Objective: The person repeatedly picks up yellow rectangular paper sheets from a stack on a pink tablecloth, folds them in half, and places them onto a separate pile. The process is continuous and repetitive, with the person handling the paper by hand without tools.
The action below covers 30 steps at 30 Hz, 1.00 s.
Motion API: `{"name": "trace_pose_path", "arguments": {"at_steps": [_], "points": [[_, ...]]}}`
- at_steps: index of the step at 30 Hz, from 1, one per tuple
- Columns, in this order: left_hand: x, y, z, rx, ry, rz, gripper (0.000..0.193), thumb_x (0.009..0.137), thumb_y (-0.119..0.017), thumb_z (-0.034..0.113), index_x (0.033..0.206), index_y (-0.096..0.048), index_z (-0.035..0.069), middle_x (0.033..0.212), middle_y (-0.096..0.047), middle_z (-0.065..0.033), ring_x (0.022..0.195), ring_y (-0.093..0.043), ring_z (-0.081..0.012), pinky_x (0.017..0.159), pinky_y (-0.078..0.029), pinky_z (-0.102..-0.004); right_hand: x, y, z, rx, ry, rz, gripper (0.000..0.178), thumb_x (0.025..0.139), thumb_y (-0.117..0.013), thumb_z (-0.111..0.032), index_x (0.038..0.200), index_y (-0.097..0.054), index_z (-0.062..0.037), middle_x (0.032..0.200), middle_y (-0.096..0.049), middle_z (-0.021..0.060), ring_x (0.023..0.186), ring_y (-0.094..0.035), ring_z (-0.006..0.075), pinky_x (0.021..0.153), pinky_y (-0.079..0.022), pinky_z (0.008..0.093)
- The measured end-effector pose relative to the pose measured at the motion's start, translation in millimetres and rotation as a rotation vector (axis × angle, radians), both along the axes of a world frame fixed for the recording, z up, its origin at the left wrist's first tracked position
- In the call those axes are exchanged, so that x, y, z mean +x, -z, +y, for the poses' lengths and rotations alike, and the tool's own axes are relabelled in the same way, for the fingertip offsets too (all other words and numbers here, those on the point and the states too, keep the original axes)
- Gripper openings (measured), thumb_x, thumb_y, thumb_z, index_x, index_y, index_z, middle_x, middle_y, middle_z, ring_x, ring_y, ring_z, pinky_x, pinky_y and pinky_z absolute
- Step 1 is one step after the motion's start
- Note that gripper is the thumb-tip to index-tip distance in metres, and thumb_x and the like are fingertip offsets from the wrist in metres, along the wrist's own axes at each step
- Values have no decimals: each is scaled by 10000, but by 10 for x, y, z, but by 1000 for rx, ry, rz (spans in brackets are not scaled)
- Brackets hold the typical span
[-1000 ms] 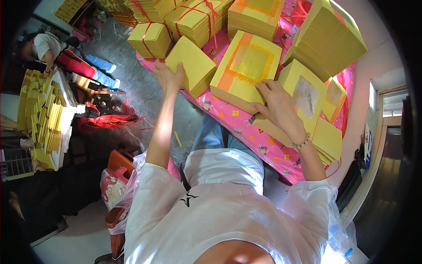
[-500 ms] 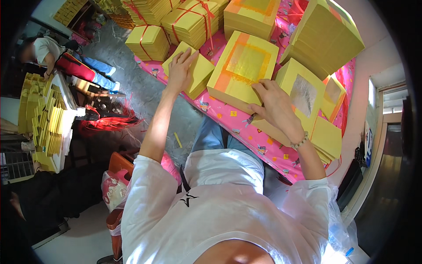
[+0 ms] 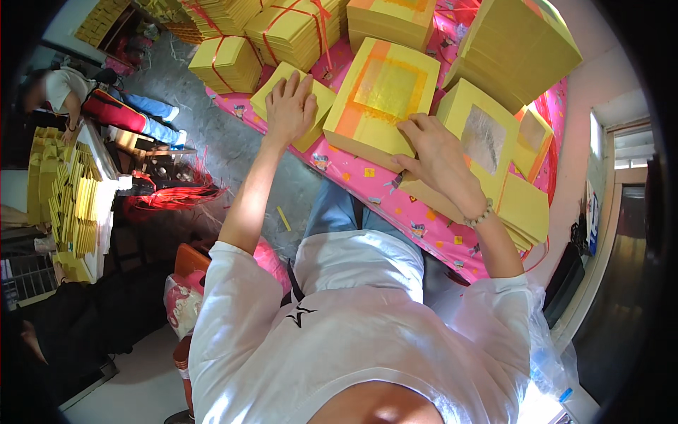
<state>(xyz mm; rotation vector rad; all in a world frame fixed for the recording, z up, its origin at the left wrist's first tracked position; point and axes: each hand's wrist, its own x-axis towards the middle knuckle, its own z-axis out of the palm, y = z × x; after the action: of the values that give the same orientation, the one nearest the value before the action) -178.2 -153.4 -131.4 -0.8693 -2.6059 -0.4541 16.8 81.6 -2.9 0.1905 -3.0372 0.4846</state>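
My left hand [image 3: 288, 116] lies with spread fingers on top of a small stack of plain yellow paper [image 3: 263, 97]. Right of it is a larger stack of yellow paper [image 3: 387, 88], its top sheet bearing an orange band and a shiny gold square framed in orange. At that stack's near right corner, my right hand [image 3: 439, 152] has bent fingers on the top edge and its thumb against the side. A beaded bracelet circles the right wrist. Beside this hand sits another yellow stack with a silver square [image 3: 486, 138].
Bundles tied with red string [image 3: 291, 34] stand along the back of the pink patterned table cover [image 3: 357, 178]. A tall yellow stack [image 3: 510, 60] leans at the right rear. Far left, a person [image 3: 70, 92] bends over a table of folded yellow paper [image 3: 74, 205]. Red strings [image 3: 176, 194] hang nearby.
The left hand has turned slightly, and its fingers now lie more spread on the small stack. The right hand keeps its place at the stack's corner. The whole view has shifted a little.
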Motion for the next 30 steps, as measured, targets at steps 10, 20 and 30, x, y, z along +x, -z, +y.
{"name": "trace_pose_path", "arguments": {"at_steps": [10, 20, 30], "points": [[-21, -80, -62, 32, 55, -56, 519, 948, -415, 354, 1429, -356, 169, 1456, -351, -151, 1293, -313, -432, 1054, -244, -527, -35, 95, 0, 43, -34, 93, 228, 730, -704, -221, 816, -645, -18, 797, -615, 126, 708, -621, 300, 628, -503, 401], [85, -342, -68, 211, 141, 2, 426, 940, -468, 228, 1355, -445, 132, 1353, -445, -169, 1234, -375, -387, 1032, -283, -473, -77, 40, 101, -236, 11, 74, 217, 799, -633, -192, 685, -667, -10, 588, -592, 164, 575, -589, 336, 570, -468, 410], [636, -885, 32, 414, 449, -277, 337, 806, -687, 229, 1105, -637, 82, 1076, -593, -106, 1018, -559, -290, 867, -449, -367, -91, -19, 109, -291, 99, -2, 238, 788, -638, -214, 652, -650, -19, 589, -581, 164, 550, -571, 335, 552, -448, 412]]}}
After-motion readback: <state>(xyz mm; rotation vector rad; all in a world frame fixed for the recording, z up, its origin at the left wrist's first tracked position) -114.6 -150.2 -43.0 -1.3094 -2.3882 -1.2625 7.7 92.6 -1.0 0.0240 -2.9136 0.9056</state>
